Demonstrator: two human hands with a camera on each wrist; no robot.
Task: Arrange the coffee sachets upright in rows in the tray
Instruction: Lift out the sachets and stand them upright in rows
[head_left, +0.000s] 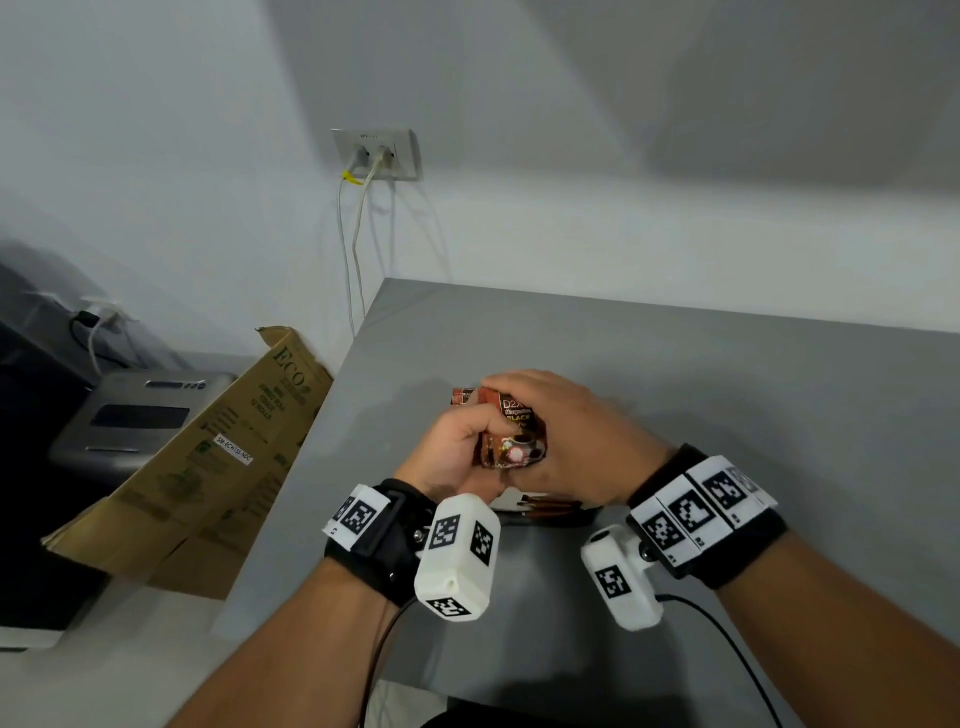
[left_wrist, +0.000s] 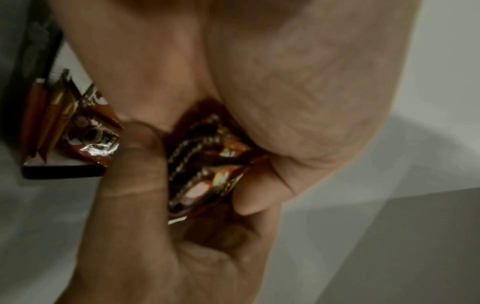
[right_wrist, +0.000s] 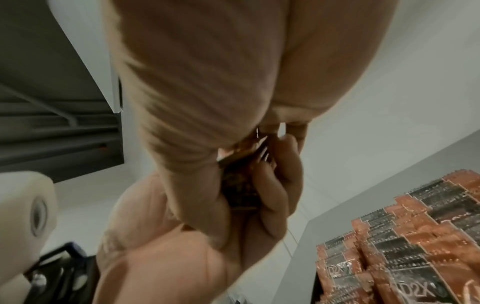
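Both hands hold a small bundle of brown and red coffee sachets (head_left: 511, 431) just above the grey table. My left hand (head_left: 467, 441) grips the bundle from the left with curled fingers. My right hand (head_left: 561, 421) wraps over it from the right and the top. In the left wrist view the bundle of sachets (left_wrist: 205, 164) sits squeezed between the two hands. The black tray (left_wrist: 62, 171) lies under the hands and is mostly hidden in the head view. Upright sachets (right_wrist: 405, 246) stand in it in rows, and their tops (head_left: 545, 506) show below my right palm.
The grey table (head_left: 701, 374) ends at a left edge near a leaning cardboard box (head_left: 218, 447). A grey appliance (head_left: 140, 415) stands further left. Two cables hang from a wall socket (head_left: 376, 153) behind the table's corner.
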